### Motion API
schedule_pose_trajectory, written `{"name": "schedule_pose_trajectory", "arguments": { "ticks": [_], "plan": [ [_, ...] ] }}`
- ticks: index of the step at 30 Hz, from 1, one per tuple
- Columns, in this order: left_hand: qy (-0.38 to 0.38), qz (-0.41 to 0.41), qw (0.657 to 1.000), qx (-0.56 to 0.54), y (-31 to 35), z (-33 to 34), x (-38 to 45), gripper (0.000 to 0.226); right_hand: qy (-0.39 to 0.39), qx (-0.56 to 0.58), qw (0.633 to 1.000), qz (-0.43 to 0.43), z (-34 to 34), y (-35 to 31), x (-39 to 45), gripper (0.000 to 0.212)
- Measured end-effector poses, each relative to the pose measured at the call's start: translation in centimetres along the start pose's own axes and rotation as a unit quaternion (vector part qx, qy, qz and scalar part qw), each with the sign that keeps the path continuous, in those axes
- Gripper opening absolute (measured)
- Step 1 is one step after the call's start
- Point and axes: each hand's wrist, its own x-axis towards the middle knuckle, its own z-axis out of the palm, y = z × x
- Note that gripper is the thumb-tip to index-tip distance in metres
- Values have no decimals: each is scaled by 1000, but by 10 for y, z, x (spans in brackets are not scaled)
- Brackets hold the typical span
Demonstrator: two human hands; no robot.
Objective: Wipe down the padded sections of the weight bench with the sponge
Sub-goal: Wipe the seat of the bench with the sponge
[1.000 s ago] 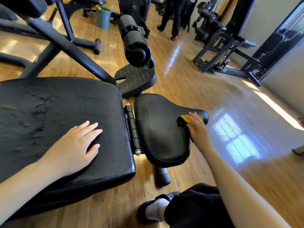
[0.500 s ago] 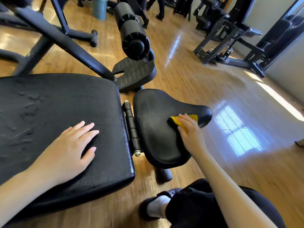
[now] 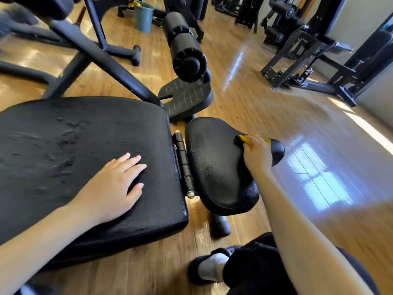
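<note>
The bench has a large black back pad (image 3: pixel 63 150) on the left and a smaller black seat pad (image 3: pixel 214 165) to its right, joined by a hinge (image 3: pixel 184 162). My right hand (image 3: pixel 258 155) grips a yellow sponge (image 3: pixel 246 140) with a dark scouring side against the seat pad's far right part, near its narrow tip. My left hand (image 3: pixel 114 186) rests flat on the back pad near its right edge, fingers straight. Black foam leg rollers (image 3: pixel 185 45) stand beyond the seat pad.
A ribbed black footplate (image 3: pixel 187 99) sits behind the seat. A grey-blue bucket (image 3: pixel 144 17) stands on the wood floor at the back. Other black gym machines (image 3: pixel 308 54) fill the back right. My foot in a dark slipper (image 3: pixel 209 268) is below the seat.
My right hand has slid the sponge across the seat pad, first inward toward its middle, now back out toward the narrow tip. My left hand stays in place on the back pad.
</note>
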Motion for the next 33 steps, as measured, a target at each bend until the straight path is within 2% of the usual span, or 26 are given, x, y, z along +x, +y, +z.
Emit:
{"name": "schedule_pose_trajectory", "arguments": {
  "ticks": [2,6,10,12,15,17,19,21,24,26,28,30,33],
  "plan": [
    [-4,-2,1000,-4,1,-1,1,91,-48,-17,999,5,5,-17,-20,32],
    [-11,-3,1000,2,1,-2,1,91,-141,-25,984,-101,7,-39,-76,37],
    [-13,7,1000,8,-1,-1,0,87,-137,-35,963,-231,12,-42,-135,36],
    [-19,5,1000,6,0,-2,0,89,-149,-54,955,-251,13,-38,-142,33],
    [-31,4,999,14,1,-4,1,92,-149,-51,954,-254,8,-41,-130,42],
    [-31,-1,999,10,2,-4,0,83,-134,-30,965,-225,7,-47,-118,49],
    [-39,-7,999,12,3,-5,0,73,-122,-13,978,-169,9,-54,-109,46],
    [-50,-8,999,17,4,-7,0,72,-102,-45,981,-160,16,-58,-111,45],
    [-56,-11,998,18,4,-9,-1,72,-100,-104,953,-264,22,-52,-130,35],
    [-58,-11,998,16,4,-9,-2,68,-118,-146,905,-381,18,-34,-143,32],
    [-59,-13,998,13,5,-9,-1,55,-137,-163,869,-447,10,-14,-143,30],
    [-60,-12,998,10,6,-10,0,51,-140,-154,866,-455,3,-6,-140,30],
    [-60,-14,998,11,6,-9,0,52,-126,-148,889,-414,6,-16,-144,38]
  ]
}}
